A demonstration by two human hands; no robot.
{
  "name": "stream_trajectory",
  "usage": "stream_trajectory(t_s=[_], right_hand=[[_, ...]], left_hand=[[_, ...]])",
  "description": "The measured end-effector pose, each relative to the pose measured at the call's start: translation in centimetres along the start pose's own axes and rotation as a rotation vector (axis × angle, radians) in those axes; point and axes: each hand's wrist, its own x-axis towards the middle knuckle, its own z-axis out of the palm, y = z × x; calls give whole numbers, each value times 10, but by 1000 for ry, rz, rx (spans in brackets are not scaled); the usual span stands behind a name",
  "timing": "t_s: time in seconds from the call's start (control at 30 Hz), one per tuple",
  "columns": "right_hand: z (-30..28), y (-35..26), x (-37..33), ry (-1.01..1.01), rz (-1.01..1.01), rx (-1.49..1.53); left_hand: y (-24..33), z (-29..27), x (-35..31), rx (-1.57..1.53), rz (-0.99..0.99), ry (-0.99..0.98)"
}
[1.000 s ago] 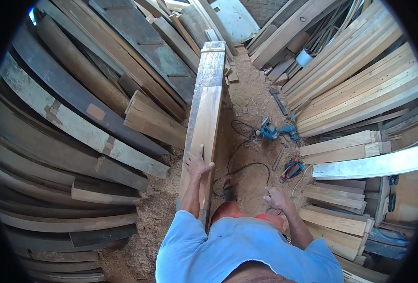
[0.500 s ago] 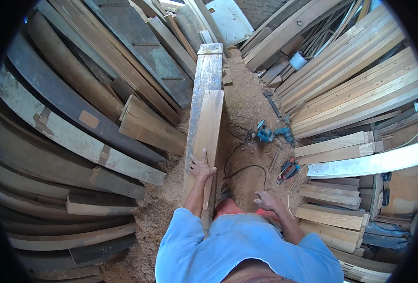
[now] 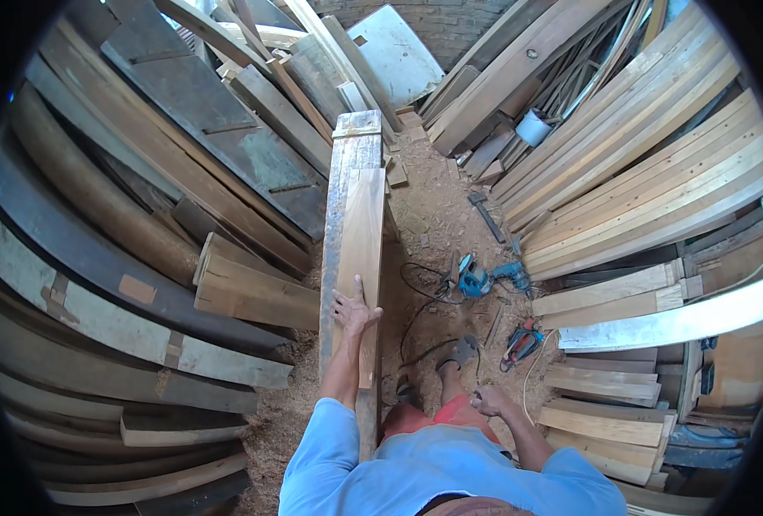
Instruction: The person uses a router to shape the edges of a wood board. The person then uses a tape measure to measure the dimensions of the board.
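My left hand (image 3: 356, 311) lies on a pale wooden plank (image 3: 363, 224), its fingers spread over the upper face. Beneath the plank is a long, worn, narrow bench (image 3: 337, 185) running away from me, with a small crosspiece (image 3: 357, 132) near its far end. The plank lies along the bench's right side. My right hand (image 3: 491, 401) hangs over the floor to the right of the bench, apart from the plank. Its fingers are curled in, and whatever they may hold is hidden.
On the sawdust-strewn floor to the right lie a hammer (image 3: 486, 217), a blue power tool (image 3: 473, 277), a teal drill (image 3: 512, 277), a red-and-black tool (image 3: 522, 344) and a black cord (image 3: 406, 331). Stacked boards (image 3: 648, 185) line the right; leaning timbers (image 3: 227, 344) crowd the left.
The plank has shifted left and farther along the bench, with my left hand still on it. A sandalled foot has come forward on the right. My right hand's fingers have curled in.
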Motion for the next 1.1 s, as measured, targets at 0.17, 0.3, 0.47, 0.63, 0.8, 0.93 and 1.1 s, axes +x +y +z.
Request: stream_trajectory(t_s=[0.17,0.3,0.47,0.63,0.8,0.93,1.1], right_hand=[[-37,13,73,-40,-73,-36],[-79,32,138,8,-178,197],[-94,105,254,192,-35,505],[-64,222,354,358,500,1166],[-54,240,454,270,834,1544],[-9,244,528,227,663,2268],[3,218,581,641,724,2336]], left_hand=[[52,-25,55,19,-1,83],[90,-24,118,57,33,296],[102,-35,174,284,91,428],[128,-40,198,225,272,345],[96,-34,209,262,314,326],[99,-40,220,243,449,262],[105,-39,212,38,365,200]])
